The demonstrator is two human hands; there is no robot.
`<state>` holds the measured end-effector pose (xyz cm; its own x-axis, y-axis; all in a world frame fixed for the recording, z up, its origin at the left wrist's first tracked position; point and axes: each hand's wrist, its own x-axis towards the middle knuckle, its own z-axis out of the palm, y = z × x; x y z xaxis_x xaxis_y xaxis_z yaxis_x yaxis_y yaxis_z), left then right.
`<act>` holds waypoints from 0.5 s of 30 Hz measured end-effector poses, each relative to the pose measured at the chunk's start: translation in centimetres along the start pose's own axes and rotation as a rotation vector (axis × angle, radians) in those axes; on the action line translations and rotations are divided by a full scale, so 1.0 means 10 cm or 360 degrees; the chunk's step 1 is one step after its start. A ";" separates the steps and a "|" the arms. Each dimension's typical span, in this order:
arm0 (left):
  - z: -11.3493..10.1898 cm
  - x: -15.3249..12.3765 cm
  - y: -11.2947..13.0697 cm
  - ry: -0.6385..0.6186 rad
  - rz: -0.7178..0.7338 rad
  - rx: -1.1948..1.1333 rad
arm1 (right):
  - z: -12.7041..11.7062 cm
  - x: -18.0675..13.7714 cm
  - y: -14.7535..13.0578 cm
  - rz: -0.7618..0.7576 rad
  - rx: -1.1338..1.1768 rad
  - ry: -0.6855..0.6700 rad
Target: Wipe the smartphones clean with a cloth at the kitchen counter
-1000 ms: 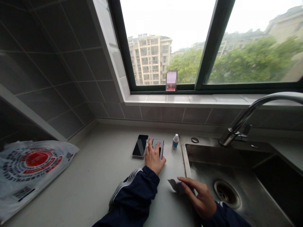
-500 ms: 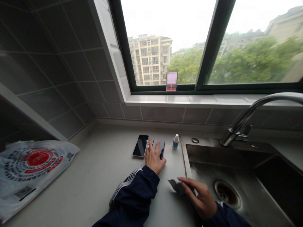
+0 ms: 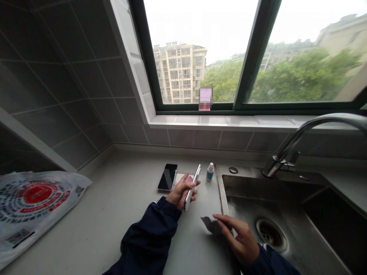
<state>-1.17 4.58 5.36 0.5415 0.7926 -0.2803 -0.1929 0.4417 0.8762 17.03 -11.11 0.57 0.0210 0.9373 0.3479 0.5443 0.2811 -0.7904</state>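
Left grip (image 3: 179,192) pinching it, the phone (image 3: 189,197) is being held tilted, no longer flat, freed for handling, while the grey sheet (image 3: 211,226) is being pinched by the right grip (image 3: 241,237).

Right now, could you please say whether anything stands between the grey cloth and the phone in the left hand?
Nothing visible stands between the grey cloth in the right hand and the held phone, except the fingers of the left hand around its middle. The bottle stands farther back.
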 end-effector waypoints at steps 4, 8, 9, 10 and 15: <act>-0.13 -0.14 -0.11 -0.0329 -0.0170 -0.0674 | 0.03 0.00 -0.05 0.0118 0.0123 0.0083; -0.18 -0.20 -0.25 -0.0159 -0.0155 -0.0640 | 0.04 0.04 -0.09 0.0390 0.0356 0.0202; -0.17 -0.20 -0.27 -0.0107 -0.0153 -0.0620 | 0.03 0.05 -0.08 0.0486 0.0463 0.0252; -0.15 -0.21 -0.28 -0.0065 -0.0159 -0.0618 | 0.02 0.07 -0.06 0.0581 0.0577 0.0307; -0.05 -0.24 -0.32 -0.0148 -0.0330 -0.0909 | -0.05 0.15 0.12 0.0887 0.0961 0.0492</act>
<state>-2.27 1.44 3.03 0.6789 0.6374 -0.3644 -0.4699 0.7586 0.4514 18.10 -9.50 0.41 0.4254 0.8975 -0.1163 -0.1477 -0.0580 -0.9873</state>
